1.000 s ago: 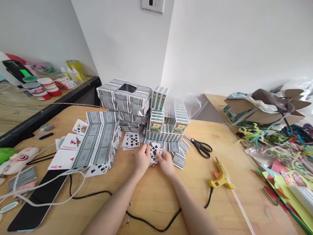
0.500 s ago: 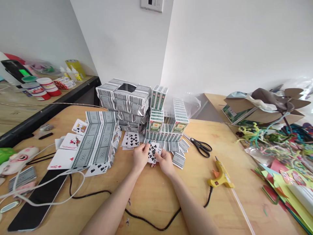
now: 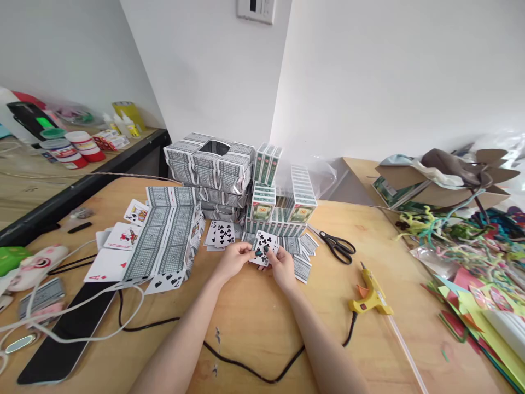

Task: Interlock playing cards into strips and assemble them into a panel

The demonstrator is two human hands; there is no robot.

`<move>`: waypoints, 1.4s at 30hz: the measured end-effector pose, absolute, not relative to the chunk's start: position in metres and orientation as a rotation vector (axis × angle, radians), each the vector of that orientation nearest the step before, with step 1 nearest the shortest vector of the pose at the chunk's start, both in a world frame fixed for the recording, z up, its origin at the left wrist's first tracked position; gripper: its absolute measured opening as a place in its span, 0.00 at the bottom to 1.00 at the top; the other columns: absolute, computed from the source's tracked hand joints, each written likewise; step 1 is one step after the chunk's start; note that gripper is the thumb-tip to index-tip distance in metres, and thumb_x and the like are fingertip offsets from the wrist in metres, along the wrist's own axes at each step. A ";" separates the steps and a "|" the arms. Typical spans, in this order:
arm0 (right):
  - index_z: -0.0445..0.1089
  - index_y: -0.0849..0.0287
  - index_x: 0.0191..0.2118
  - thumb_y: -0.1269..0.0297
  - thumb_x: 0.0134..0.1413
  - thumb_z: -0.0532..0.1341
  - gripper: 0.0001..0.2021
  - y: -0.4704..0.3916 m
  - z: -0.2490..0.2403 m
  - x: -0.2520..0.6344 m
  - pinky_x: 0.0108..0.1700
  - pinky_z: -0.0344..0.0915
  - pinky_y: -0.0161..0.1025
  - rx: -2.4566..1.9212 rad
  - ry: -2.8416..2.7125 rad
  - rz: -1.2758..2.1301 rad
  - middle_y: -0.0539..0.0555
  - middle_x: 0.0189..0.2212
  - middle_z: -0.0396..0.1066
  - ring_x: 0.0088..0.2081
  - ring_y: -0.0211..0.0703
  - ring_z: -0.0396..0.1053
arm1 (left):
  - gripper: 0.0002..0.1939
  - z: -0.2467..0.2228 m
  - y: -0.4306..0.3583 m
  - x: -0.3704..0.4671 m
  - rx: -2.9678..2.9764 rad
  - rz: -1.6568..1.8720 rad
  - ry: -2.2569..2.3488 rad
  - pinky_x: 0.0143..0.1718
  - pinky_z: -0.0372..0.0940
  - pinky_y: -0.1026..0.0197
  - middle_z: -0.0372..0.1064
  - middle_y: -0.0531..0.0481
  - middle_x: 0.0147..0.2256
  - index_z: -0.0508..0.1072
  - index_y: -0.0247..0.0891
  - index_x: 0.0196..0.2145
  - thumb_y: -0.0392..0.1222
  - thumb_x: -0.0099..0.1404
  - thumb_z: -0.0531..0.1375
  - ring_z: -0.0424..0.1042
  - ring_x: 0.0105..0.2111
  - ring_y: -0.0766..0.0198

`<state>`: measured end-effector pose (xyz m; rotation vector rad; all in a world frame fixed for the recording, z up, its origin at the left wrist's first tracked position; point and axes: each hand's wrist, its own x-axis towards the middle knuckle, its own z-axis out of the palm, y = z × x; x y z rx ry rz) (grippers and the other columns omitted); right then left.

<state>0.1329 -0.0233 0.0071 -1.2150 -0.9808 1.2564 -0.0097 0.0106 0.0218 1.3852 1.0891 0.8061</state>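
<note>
Face-up playing cards (image 3: 266, 241), a ten of clubs on top, are held between my two hands above the table. My left hand (image 3: 234, 261) pinches their left side, thumb on the face. My right hand (image 3: 283, 268) grips the lower right side, its thumb also on the face; the fingers beneath are mostly hidden. Just left lie more face-up cards (image 3: 223, 234). Patterned card backs (image 3: 302, 268) lie scattered to the right. Behind my hands stand green-and-white card boxes (image 3: 262, 210), stacked, and a large block covered in card backs (image 3: 221, 169) with a dark opening on top.
A folded card panel (image 3: 164, 235) stands at left, beside a phone (image 3: 65, 339) and white cable. Black scissors (image 3: 338, 246) and a yellow glue gun (image 3: 373, 295) lie right, its black cord (image 3: 241, 368) crossing in front. Craft scraps (image 3: 476, 273) cover the far right.
The held cards have turned slightly and shifted a little right. My left hand has moved lower on their side, its thumb now lying across the face. The camera view shifted slightly.
</note>
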 end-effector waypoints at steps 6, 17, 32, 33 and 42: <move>0.61 0.59 0.28 0.50 0.44 0.60 0.16 -0.023 0.006 0.133 0.17 0.62 0.34 -1.234 -0.993 1.285 0.49 0.17 0.69 0.16 0.39 0.66 | 0.15 0.023 0.011 -0.010 1.386 0.797 1.144 0.22 0.45 0.66 0.49 0.58 0.15 0.58 0.35 0.13 0.45 0.48 0.57 0.50 0.19 0.71; 0.62 0.59 0.26 0.48 0.43 0.60 0.17 -0.024 0.009 0.136 0.14 0.59 0.34 -1.269 -0.999 1.287 0.48 0.15 0.68 0.13 0.38 0.63 | 0.16 0.024 0.010 -0.012 1.472 0.792 1.095 0.23 0.48 0.66 0.52 0.56 0.15 0.60 0.36 0.13 0.46 0.52 0.55 0.53 0.20 0.69; 0.59 0.58 0.23 0.47 0.43 0.59 0.18 -0.024 0.007 0.136 0.14 0.58 0.34 -1.285 -1.068 1.289 0.47 0.12 0.66 0.12 0.38 0.62 | 0.21 0.021 0.012 -0.013 1.494 0.750 1.148 0.20 0.45 0.66 0.48 0.58 0.12 0.56 0.36 0.11 0.51 0.51 0.57 0.50 0.17 0.72; 0.59 0.57 0.23 0.47 0.43 0.59 0.18 -0.024 0.007 0.136 0.14 0.58 0.34 -1.283 -1.079 1.290 0.47 0.12 0.66 0.12 0.38 0.62 | 0.21 0.021 0.012 -0.013 1.484 0.752 1.151 0.20 0.45 0.66 0.49 0.58 0.12 0.56 0.36 0.11 0.51 0.51 0.57 0.50 0.16 0.72; 0.61 0.58 0.28 0.49 0.42 0.61 0.17 -0.023 0.005 0.139 0.16 0.61 0.35 -1.250 -1.105 1.328 0.48 0.17 0.69 0.14 0.38 0.64 | 0.18 0.024 0.013 -0.015 1.497 0.741 1.119 0.20 0.49 0.66 0.54 0.56 0.12 0.60 0.36 0.11 0.48 0.52 0.56 0.55 0.17 0.70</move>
